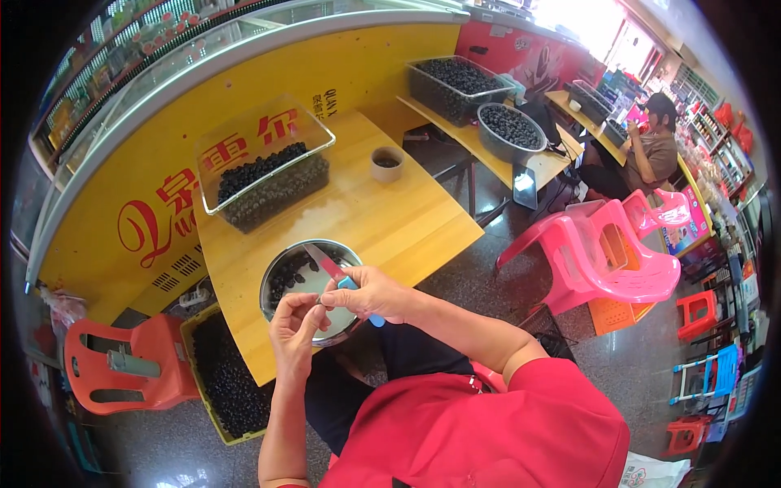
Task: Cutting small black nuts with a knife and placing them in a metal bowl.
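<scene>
My red shirt (488, 431) is sitting closest to me, and past it both my arms (455, 321) are reaching over the near edge of the table (390, 236). My right hand (378, 294) is curling snugly around a blue-handled blade (327, 262), and its pointy end is sticking out past my fingers, toward the far edge. My left hand (294, 321) is curling too, with its thumb and first fingers bending almost together. I can't tell if those fingers are pinching something, because the spot is too tiny to see. The fingertips of both hands are meeting over the steel bowl (335, 250). I'm thinking I could get a cut here: the sharp part is sitting so close to my fingers that one slip of my grip could nick me. The bowl is standing right by the near edge, so a bump from my arm could tip it and spill things. The dark fruit (285, 275) is lying inside the bowl, just past my left fingertips. More fruit is lying in a clear tub (277, 172) along the far edge, near the far left corner, and a cup (386, 173) is standing near the far right corner, well apart from both hands.
</scene>
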`<state>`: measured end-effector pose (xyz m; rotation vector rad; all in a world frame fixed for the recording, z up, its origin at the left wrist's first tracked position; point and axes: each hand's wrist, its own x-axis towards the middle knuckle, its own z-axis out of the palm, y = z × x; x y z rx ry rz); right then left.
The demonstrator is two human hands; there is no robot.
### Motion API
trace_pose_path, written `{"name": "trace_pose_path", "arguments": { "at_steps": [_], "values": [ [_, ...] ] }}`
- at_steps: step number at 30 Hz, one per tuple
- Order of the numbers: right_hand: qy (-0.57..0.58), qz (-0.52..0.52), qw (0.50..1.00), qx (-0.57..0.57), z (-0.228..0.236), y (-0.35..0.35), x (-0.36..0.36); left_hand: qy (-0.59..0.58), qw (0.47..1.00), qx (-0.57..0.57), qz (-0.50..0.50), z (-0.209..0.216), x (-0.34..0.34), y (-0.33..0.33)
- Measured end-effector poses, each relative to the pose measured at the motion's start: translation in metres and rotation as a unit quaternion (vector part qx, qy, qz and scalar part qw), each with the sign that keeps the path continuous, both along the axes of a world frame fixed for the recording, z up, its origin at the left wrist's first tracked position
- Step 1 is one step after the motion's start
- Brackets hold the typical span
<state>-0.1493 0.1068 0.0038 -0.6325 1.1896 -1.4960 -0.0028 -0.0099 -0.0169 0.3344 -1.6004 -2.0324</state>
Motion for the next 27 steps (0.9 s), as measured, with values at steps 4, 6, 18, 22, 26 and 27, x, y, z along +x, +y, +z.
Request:
{"name": "trace_pose_path", "arguments": {
  "at_steps": [4,6,18,22,26,27],
  "values": [
    [0.067,-0.019,0.998,-0.011,-0.004,-0.001,-0.006,-0.035,0.999,-0.038,0.017,0.004,-0.006,0.006],
    [0.100,-0.031,0.994,-0.009,-0.003,-0.001,-0.006,-0.032,0.998,-0.056,0.024,0.002,-0.008,0.007],
    [0.213,-0.071,0.973,-0.058,-0.008,-0.006,0.002,-0.073,0.985,-0.148,0.059,0.001,0.000,0.008],
    [0.296,-0.071,0.951,-0.050,-0.006,-0.001,-0.005,-0.051,0.996,-0.069,0.039,0.001,-0.006,0.001],
    [0.567,-0.136,0.799,-0.148,-0.001,-0.002,-0.005,-0.002,0.998,-0.017,0.065,0.000,-0.014,0.000],
    [0.586,-0.125,0.790,-0.129,0.003,0.001,-0.002,0.016,0.998,0.001,0.058,-0.002,-0.017,0.001]
  ]
}}
